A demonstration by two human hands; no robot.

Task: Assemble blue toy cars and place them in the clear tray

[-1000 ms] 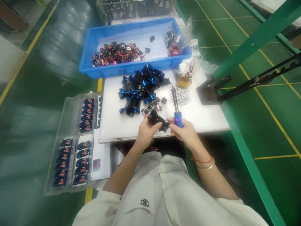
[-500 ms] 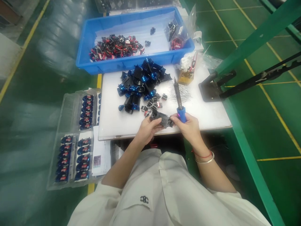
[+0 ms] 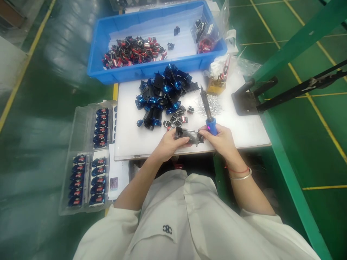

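Observation:
My left hand (image 3: 170, 145) is closed around the left end of a dark plastic housing (image 3: 189, 136), its thumb lying across the front. The soldering iron (image 3: 208, 108), with a blue handle and dark metal barrel, is held in my right hand (image 3: 220, 139), its tip pointing up and away. Thumb and forefinger of that same hand touch the housing's right end. Just beyond the housing lie several small metal-and-black switch-like parts (image 3: 176, 120). Behind them is a heap of black and shiny blue housings (image 3: 162, 95). Thin wire-like pins (image 3: 213, 105) are scattered beyond the iron.
A blue bin (image 3: 151, 70) at the back holds many red and black parts (image 3: 135, 50). Left of the white table (image 3: 130, 144) sits a clear tray (image 3: 81, 130) with rows of blue pieces. On the right are a black stand (image 3: 245, 104) and green frame (image 3: 292, 151).
Both hands, with the housing and soldering iron, have shifted slightly to the right. The view has moved a little, and the housing's face looks turned slightly upward.

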